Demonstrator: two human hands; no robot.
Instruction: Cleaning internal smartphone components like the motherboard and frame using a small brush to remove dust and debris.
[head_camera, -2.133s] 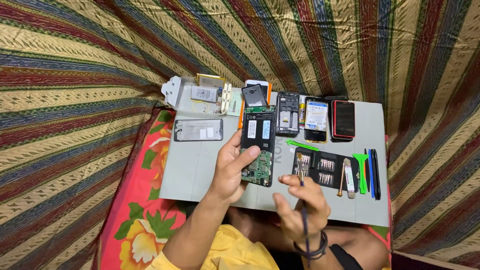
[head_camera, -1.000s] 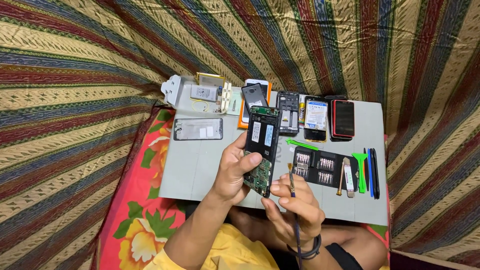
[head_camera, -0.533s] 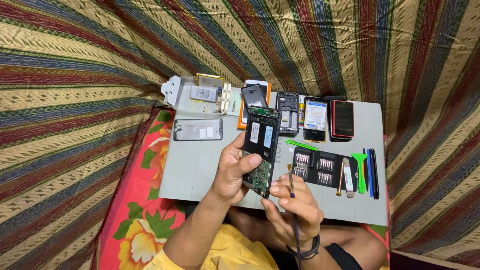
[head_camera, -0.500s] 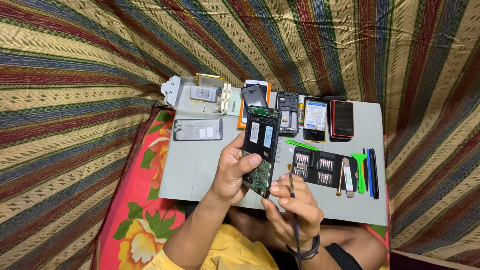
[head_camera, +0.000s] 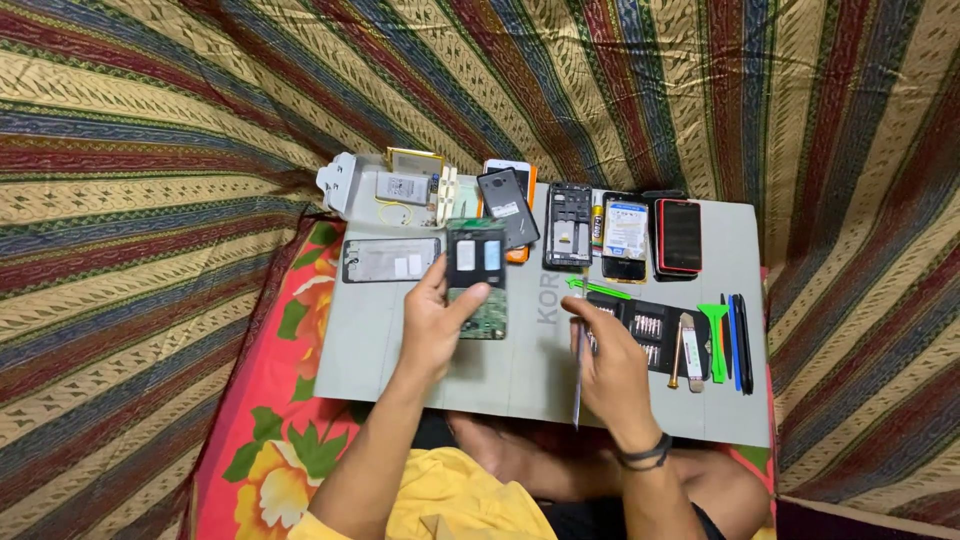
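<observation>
The left hand was closed around an opened phone body, thumb across its lower end, holding it face up with the green circuit board exposed, just above the middle of the grey bench and nearer its left half. The right hand was clenched on a thin metal tool, whose shaft pointed down toward the near edge; the tip was not on the phone body and the two hands were apart. In my judgement, good practice for the step in hand was to keep the phone body steady and level in the left grip, reverse or re-seat the tool so its working end faced the board, and bring it in slowly, since the exposed board would mark easily. Along the far edge lay a detached screen frame, a grey phone on an orange one, a stripped black chassis, a battery and a red-edged phone. Toward the right edge sat an open bit case, a green pry tool and several dark pens or spudgers. The bit case lay just beside the right hand and could be knocked.
</observation>
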